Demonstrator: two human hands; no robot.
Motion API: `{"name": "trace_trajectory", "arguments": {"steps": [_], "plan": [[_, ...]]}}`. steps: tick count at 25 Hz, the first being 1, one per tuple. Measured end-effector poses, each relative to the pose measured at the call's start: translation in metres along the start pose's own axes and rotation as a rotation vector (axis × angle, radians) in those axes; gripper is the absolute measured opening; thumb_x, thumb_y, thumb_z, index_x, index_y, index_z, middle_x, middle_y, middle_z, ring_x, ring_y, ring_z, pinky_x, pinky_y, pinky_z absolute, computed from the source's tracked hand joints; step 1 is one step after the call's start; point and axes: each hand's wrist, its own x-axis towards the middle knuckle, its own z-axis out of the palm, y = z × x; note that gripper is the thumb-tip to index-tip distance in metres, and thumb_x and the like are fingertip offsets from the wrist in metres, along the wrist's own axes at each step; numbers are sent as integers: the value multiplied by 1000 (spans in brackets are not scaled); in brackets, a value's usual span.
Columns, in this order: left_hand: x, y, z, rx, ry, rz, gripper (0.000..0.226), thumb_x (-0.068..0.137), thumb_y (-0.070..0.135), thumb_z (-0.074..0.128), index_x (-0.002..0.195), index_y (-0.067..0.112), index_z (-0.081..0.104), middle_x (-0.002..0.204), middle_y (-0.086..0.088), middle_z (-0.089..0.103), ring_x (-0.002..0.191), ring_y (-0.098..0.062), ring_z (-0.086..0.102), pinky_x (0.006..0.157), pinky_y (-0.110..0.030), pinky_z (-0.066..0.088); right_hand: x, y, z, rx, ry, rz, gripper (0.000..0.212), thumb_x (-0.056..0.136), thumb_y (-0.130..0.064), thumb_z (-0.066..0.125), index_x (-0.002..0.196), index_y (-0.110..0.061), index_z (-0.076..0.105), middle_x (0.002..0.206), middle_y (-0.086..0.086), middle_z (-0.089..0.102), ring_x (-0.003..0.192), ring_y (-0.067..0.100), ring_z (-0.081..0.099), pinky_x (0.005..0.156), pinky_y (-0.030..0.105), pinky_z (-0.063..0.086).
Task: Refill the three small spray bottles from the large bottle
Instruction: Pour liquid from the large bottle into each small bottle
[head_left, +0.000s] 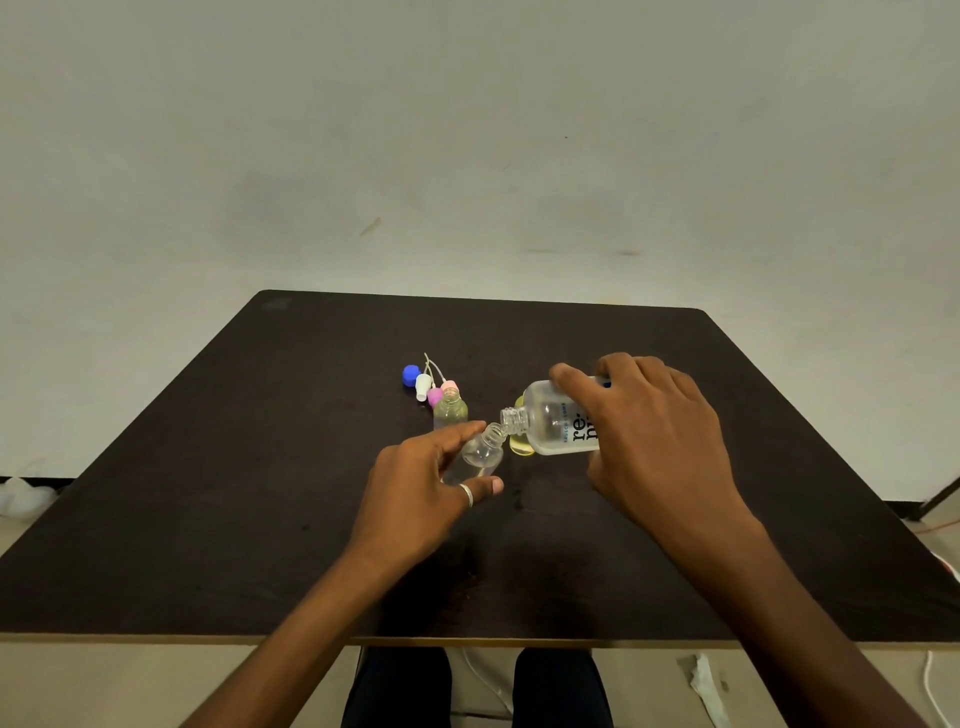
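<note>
My right hand (652, 441) grips the large clear bottle (550, 423), tipped on its side with its open neck pointing left. My left hand (421, 488) holds a small clear bottle (480, 454) tilted, its mouth touching the large bottle's neck. A second small bottle (450, 410) with yellowish liquid stands upright behind. A third small bottle (521, 444), yellowish, shows partly behind the large bottle. Three loose spray tops, white (423, 387), purple (435, 397) and pink (450, 385), lie at the back beside a blue cap (411, 375).
Everything rests on a dark square table (260, 493) against a pale wall. The table's front edge runs just below my forearms. White cables and crumpled paper (706, 686) lie on the floor to the right.
</note>
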Motion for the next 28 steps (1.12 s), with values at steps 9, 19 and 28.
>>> {"name": "trace_trajectory", "arguments": {"steps": [9,19,28], "plan": [[-1,0,0,-8,12,3,65,70,36,87,130,35,62,119,15,71,104,7,64,93,-27,55,0,0,2,-14,18,5,80,71,-25,79,139,-36,38,129,5,55,121,28,50,99,41,43],[-1,3,0,-35,-22,-2,64,73,31,85,133,33,60,120,15,70,106,5,64,92,-15,51,0,-1,2,-15,16,4,80,73,-26,78,140,-37,35,131,4,53,123,27,49,100,40,41],[-1,5,0,-85,-40,-18,59,74,29,86,128,35,64,111,25,69,102,12,63,88,-8,48,-1,-1,-1,-7,23,-2,80,74,-27,78,140,-37,34,133,4,52,124,27,47,100,40,41]]}}
